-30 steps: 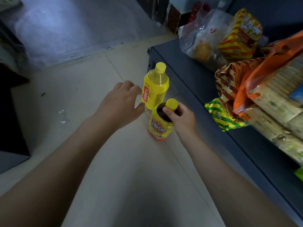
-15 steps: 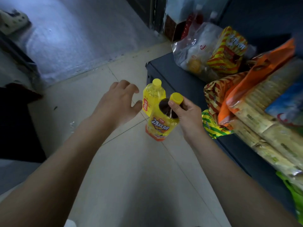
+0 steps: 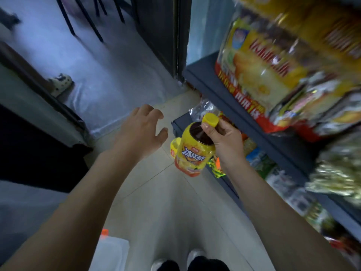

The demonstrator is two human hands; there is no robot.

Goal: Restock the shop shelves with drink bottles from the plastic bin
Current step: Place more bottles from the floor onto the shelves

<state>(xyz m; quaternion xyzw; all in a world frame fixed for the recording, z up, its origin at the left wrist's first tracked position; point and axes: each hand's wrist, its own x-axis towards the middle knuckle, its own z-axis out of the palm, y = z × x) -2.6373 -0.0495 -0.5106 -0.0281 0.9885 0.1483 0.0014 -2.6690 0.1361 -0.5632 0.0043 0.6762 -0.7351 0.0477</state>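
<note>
Second yellow bottle (image 3: 174, 147) mostly hidden behind the held tea bottle (image 3: 193, 153), snack packets (image 3: 273, 61) at right smeared by blur, print unreadable, pale plastic bin (image 3: 111, 251) and shoes (image 3: 195, 260) cut off by the bottom edge

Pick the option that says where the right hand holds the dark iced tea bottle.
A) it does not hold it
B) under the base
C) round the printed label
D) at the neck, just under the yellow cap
D: the right hand curls round the neck of the iced tea bottle right below its yellow cap, while the label and the base hang free of the hand.
</note>
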